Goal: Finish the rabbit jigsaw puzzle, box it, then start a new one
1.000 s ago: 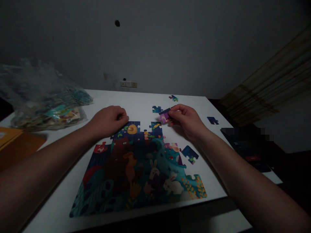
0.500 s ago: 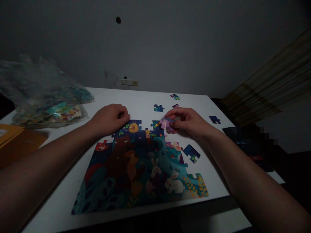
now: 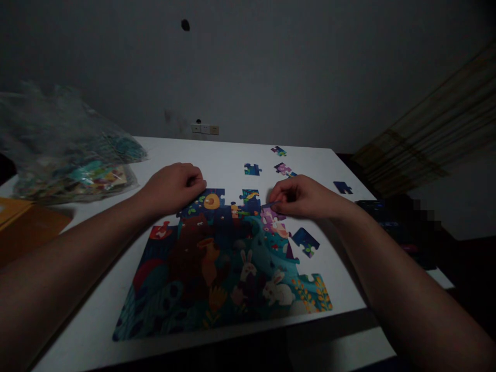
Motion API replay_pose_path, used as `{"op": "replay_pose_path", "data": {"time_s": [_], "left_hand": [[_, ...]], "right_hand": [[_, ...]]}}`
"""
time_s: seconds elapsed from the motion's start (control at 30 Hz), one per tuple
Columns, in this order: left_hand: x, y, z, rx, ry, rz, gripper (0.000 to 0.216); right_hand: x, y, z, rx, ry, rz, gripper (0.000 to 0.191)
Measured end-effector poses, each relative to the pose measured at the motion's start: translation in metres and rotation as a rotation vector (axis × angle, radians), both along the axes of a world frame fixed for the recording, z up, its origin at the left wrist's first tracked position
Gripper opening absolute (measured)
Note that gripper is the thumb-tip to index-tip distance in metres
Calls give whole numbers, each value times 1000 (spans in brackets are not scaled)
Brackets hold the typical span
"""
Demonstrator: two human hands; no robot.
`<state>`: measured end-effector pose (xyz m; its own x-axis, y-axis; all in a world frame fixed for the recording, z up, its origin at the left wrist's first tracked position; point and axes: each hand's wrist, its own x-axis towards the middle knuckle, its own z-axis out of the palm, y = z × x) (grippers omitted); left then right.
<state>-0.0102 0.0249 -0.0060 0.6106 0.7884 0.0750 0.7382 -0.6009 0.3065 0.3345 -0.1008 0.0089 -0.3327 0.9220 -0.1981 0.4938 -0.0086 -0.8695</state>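
A partly assembled jigsaw puzzle (image 3: 232, 258) with a bear and white rabbits lies on the white table. My left hand (image 3: 174, 187) rests at its upper left edge, fingers curled closed, with nothing visible in them. At the upper right edge, my right hand (image 3: 304, 197) pinches a purple puzzle piece (image 3: 267, 213), which lies against the assembled part; the fingers cover some of it. Just below that hand is a loose dark blue puzzle piece (image 3: 306, 242). Beyond the fingertips sits a purple-pink puzzle piece (image 3: 282, 168), partly overlapping or touching another blue one.
More loose pieces lie farther back: a blue piece (image 3: 252, 169), a multicoloured piece (image 3: 278, 151) and a dark blue piece (image 3: 343, 187). Clear plastic bags (image 3: 77, 150) of pieces and an orange-yellow box (image 3: 34, 222) stand at left. Dark objects (image 3: 387, 222) lie along the right edge.
My right hand has lowered the purple piece from above the puzzle onto its upper right edge. The purple-pink piece behind now shows more fully. My left hand stays in place.
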Motion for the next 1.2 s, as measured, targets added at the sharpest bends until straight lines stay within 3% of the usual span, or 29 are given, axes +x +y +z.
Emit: {"op": "replay_pose_path", "data": {"time_s": [0.27, 0.43, 0.73, 1.07, 1.2], "left_hand": [[0, 1, 0, -1, 10, -4, 41], [0, 1, 1, 0, 1, 0, 39], [-1, 3, -2, 3, -5, -1, 38], [0, 2, 0, 17, 8, -4, 37], [-1, 2, 1, 6, 13, 3, 38]], "right_hand": [[5, -4, 4, -8, 8, 28, 38], [5, -6, 13, 36, -82, 42, 32], [5, -4, 11, 27, 35, -28, 17], [25, -13, 31, -191, -62, 192, 27], [24, -14, 30, -164, -120, 192, 33]]}}
